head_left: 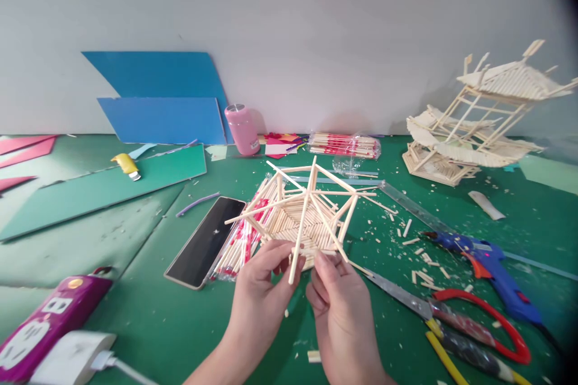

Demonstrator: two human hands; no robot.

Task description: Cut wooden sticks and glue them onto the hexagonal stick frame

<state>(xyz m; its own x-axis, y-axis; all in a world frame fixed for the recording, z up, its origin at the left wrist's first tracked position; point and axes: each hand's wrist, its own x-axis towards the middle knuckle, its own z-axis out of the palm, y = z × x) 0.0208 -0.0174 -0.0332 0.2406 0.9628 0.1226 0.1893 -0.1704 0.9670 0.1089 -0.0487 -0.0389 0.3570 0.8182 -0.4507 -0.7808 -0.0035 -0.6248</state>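
Stick frame (307, 210), hexagonal, sits mid-mat between the phone (205, 240) and the glue gun (490, 271). Left hand (262, 295) pinches a loose stick (301, 234) slanting up to the apex. Right hand (338, 301) fingertips press the frame's near rim. Step looks like seating a roof rib; next likely needs glue at the joint, hands steady.

No text, brand or number is showing clearly enough to read; the red print on the stick packets (344, 145) is coming out too small and blurred.
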